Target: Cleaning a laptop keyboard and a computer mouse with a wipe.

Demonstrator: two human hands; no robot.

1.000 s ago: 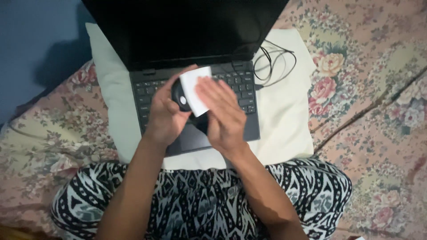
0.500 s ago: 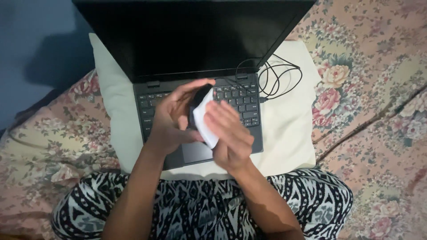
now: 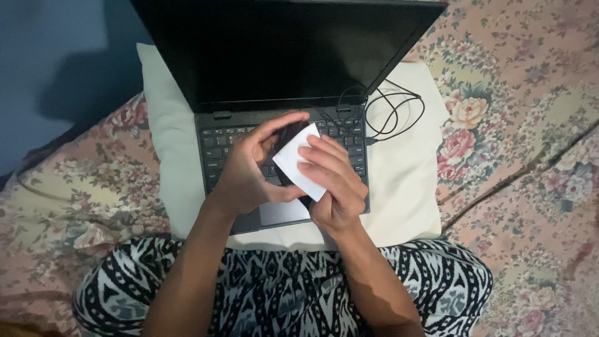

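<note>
Nearest the camera are the person's crossed legs in black-and-white patterned trousers (image 3: 281,293), with both forearms reaching away over them. Just beyond, the left hand (image 3: 249,171) is curled around a small black device (image 3: 292,134), thumb arched over its far end and fingers closed underneath, so the grip is firm. The right hand (image 3: 334,184) presses a folded white wipe (image 3: 299,163) against the device's right face, its fingers bent and closed on the cloth. Compared with a second ago, the device has been turned from showing its rounded face to standing nearly edge-on, and the wipe has slid from its far side down to the nearer part; the cloth now covers most of it (only a dark sliver shows at the far end). That suggests the wiping has moved on to another side of the device. Both hands hover above the keyboard of an open black laptop (image 3: 284,59), whose screen is dark. The laptop rests on a pale pillow (image 3: 409,181), with a looped black cable (image 3: 390,109) at its far right, all lying on a floral bedspread (image 3: 518,125).
</note>
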